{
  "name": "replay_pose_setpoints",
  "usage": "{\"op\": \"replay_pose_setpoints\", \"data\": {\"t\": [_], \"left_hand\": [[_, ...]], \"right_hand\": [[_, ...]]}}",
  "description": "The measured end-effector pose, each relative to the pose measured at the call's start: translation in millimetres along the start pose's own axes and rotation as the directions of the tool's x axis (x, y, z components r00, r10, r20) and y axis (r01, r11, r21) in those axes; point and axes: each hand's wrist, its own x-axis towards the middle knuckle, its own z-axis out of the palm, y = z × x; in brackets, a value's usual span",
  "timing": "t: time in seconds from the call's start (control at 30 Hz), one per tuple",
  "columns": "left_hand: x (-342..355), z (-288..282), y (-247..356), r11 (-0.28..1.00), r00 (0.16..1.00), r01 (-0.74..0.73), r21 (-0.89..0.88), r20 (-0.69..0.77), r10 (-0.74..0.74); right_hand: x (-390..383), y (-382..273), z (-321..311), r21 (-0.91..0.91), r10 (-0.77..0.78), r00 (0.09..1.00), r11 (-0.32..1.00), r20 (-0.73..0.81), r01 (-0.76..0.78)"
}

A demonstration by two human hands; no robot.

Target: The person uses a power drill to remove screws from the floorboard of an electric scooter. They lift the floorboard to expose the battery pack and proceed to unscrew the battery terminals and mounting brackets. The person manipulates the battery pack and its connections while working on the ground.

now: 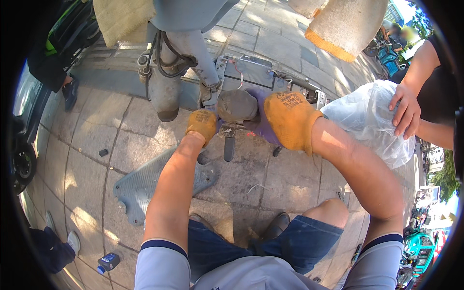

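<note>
My right hand, in an orange and purple work glove, is wrapped around a dirty grey, round-ended cylinder. The cylinder's end faces up, and its kind cannot be made out. Close to its left side is my left hand, in a matching glove with fingers curled. What the left fingers grip is hidden. Both hands are over the frame of a scooter, beside its grey front fork. Beyond them lies an uncovered compartment with a dark grey block and loose wires.
A ribbed grey floor panel lies on the paving left of my knees. On the right, another person's hand rests on a clear plastic bag. A dark bottle with a blue cap is at lower left. Other people's feet show at left.
</note>
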Motion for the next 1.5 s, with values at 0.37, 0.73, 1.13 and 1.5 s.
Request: {"op": "replay_pose_setpoints", "data": {"t": [0.37,0.73,1.13,1.5], "left_hand": [[14,0,7,0.969,0.991,-0.036,-0.244,-0.136,0.002],[-22,-39,66,0.561,0.889,0.061,-0.826,0.301,0.345],[-72,150,216,0.981,0.683,-0.128,-0.143,0.705,0.192],[-17,-49,100,0.99,0.966,-0.003,-0.139,0.256,0.039]], "right_hand": [[-106,50,43,0.723,0.321,0.887,0.691,-0.333,0.022],[-195,133,93,0.978,0.781,0.595,0.202,-0.189,0.045],[-191,138,135,0.958,0.636,0.749,0.286,-0.186,-0.005],[-65,85,86,0.738,0.327,0.832,0.661,-0.447,0.136]]}}
